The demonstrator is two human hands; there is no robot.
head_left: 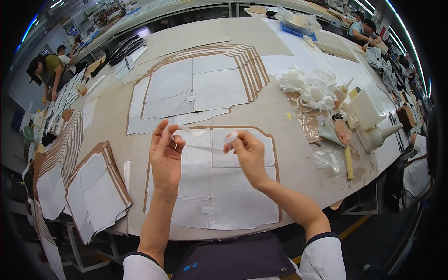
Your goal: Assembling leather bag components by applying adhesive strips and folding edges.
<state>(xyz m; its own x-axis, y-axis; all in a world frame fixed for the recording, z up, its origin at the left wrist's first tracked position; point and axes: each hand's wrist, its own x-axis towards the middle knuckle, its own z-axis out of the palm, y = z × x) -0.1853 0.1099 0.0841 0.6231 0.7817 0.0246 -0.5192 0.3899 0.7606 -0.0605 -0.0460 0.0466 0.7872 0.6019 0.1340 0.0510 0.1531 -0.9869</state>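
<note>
My right hand (251, 157) pinches a small roll of white tape (231, 137). From it a narrow tape strip (204, 149) stretches across to my left hand (165, 163), whose thumb and fingers are closed on the strip's other end. Both hands are raised over a white panel (242, 193) with brown edging and stitched seams, which lies flat at the table's near side. A small white label (207, 210) sits on the panel's lower middle. Part of the panel is hidden behind my hands and forearms.
Beyond lies a fanned stack of similar panels (219, 86); more panels (99, 186) rest at the left edge. On the right are a heap of white strips (310, 86), a white squeeze bottle (378, 136), a yellow-handled brush (348, 163) and clear plastic. Other people work farther off.
</note>
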